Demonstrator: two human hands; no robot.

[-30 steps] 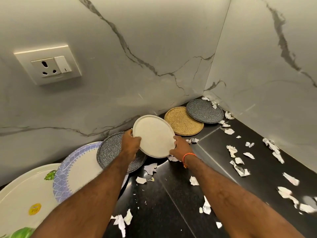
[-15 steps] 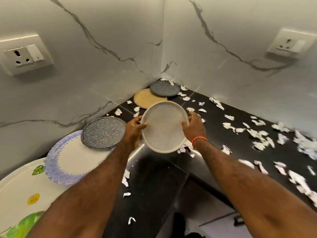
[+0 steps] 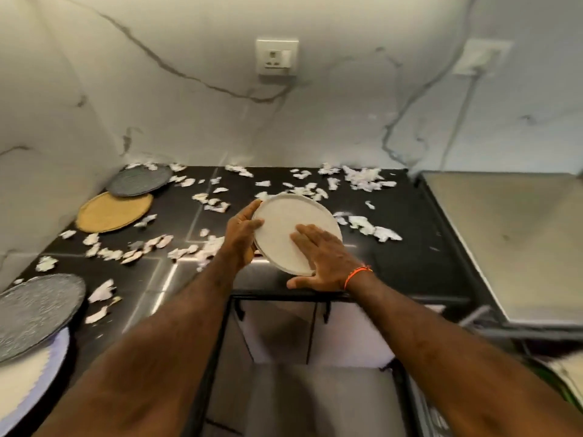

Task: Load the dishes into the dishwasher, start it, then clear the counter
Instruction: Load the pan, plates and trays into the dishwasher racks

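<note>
I have turned from the corner and carried the cream plate [image 3: 284,227] out over the black counter [image 3: 407,247], my left hand [image 3: 241,236] curled round its left rim, my right hand [image 3: 321,257] now spread flat across its face.

You've got a glossy black stone-look counter [image 3: 394,247], polished enough to throw light streaks. Walls [image 3: 205,127] are smooth white marble-look panels with grey veins, slight sheen. The white plate [image 3: 284,222] you're holding looks like matt ceramic, faintly speckled. Mustard plate [image 3: 113,211] is matt and grainy. Both grey plates [image 3: 138,181] [image 3: 34,310] have a rough speckled finish; the nearer one glitters a bit. Scraps [image 3: 366,178] across the counter look like torn, crumpled white paper. Socket [image 3: 277,56] is smooth white plastic. Panel [image 3: 511,241] on your right looks like brushed metal, dull finish.
</note>
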